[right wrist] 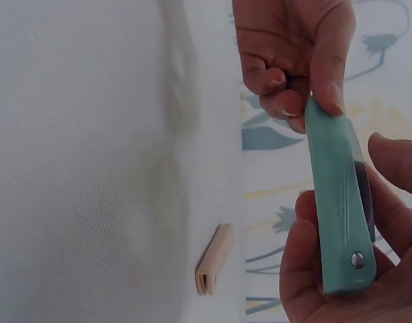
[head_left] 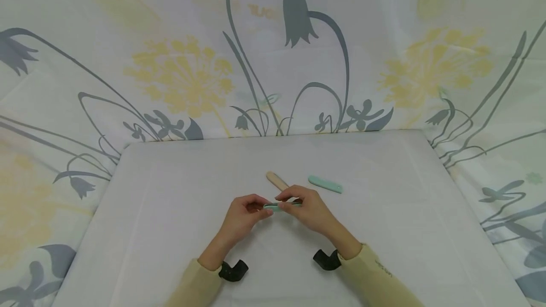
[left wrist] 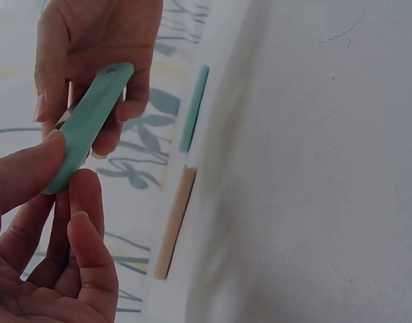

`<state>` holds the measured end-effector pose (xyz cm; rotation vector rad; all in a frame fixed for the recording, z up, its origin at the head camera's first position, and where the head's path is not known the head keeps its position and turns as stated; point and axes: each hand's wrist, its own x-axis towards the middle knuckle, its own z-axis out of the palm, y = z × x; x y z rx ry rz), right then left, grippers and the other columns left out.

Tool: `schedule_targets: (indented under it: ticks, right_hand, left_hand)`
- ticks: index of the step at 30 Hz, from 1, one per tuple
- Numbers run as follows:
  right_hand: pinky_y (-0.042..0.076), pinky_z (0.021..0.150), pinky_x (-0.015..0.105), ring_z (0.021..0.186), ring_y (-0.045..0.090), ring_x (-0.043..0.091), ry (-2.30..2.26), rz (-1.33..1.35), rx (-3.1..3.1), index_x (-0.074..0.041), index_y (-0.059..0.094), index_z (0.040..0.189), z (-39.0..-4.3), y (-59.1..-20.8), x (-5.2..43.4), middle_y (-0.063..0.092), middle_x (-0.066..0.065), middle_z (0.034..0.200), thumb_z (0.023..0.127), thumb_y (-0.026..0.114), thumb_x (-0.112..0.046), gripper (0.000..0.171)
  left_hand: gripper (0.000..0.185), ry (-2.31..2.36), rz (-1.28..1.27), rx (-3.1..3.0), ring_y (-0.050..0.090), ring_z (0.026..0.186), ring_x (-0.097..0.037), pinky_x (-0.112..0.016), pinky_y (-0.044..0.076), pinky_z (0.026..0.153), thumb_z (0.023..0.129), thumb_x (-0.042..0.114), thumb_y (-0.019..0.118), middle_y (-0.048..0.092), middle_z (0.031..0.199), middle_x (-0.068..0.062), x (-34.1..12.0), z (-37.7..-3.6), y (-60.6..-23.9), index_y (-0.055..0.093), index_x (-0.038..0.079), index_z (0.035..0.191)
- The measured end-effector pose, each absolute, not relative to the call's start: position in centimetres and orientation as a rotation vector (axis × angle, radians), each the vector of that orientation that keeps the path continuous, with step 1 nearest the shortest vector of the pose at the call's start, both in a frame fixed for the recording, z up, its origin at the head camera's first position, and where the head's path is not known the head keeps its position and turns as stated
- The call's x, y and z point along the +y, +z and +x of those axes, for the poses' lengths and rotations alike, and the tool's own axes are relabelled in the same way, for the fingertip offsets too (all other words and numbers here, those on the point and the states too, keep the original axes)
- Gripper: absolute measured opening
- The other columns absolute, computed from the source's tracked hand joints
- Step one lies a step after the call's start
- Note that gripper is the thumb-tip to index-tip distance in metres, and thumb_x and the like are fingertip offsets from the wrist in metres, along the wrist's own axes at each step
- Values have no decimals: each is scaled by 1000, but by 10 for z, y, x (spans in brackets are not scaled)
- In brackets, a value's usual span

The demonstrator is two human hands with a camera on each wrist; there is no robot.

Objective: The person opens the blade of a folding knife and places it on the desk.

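A folding knife [right wrist: 337,202] with a mint-green handle is held between both hands, its metal blade [right wrist: 364,195] showing along one side of the handle. My left hand [head_left: 243,214] pinches the end away from the rivet between thumb and fingers. At the rivet end, my right hand [head_left: 309,207] has its fingers curled around the handle from behind. In the right wrist view the right thumb [right wrist: 397,161] stands off beside the blade. The head view shows the knife low over the table, partly covered by the fingers.
Beyond the hands, a beige handle-shaped piece [head_left: 277,181] lies on the white table [head_left: 192,174], slotted at one end in the right wrist view. A second mint-green piece [head_left: 325,184] rests to its right. Flower-patterned cloth [head_left: 264,60] hangs behind the table.
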<state>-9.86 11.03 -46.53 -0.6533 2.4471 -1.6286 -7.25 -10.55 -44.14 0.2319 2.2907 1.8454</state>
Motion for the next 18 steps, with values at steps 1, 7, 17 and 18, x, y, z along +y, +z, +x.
schedule_targets:
  ticks: [1, 7, 17, 18]
  right_hand:
    - [54, 78, 31, 92, 63, 14, -1628, -654, 2443, -9, 74, 107, -98, -465, 110, 69, -5, 104, 92, 73, -14, 15]
    - [53, 73, 30, 83, 62, 12, -1605, -658, 2464, -16, 76, 99, -97, -465, 108, 69, -8, 98, 92, 74, -16, 8]
    - [50, 66, 27, 74, 57, 12, -1662, -686, 2484, -12, 76, 92, -94, -465, 107, 69, -5, 88, 91, 75, -17, 5]
    - [51, 67, 27, 74, 58, 12, -1664, -687, 2488, -12, 76, 92, -94, -466, 108, 69, -5, 87, 91, 74, -17, 6]
  left_hand:
    - [13, 1848, 238, 2281, 65, 74, -19, -23, 49, 66, 85, -2, 76, 70, 88, -10, -105, -72, -442, 72, -4, 97]
    - [14, 1855, 259, 2245, 69, 82, -32, -24, 51, 69, 86, -2, 74, 71, 91, -12, -102, -72, -444, 72, -4, 99]
    - [15, 1836, 226, 2247, 67, 78, -14, -24, 51, 70, 86, -1, 74, 72, 91, -12, -98, -70, -444, 72, -5, 100]
    - [15, 1835, 226, 2249, 67, 79, -15, -24, 51, 70, 86, -1, 74, 72, 91, -13, -97, -70, -444, 72, -5, 100]
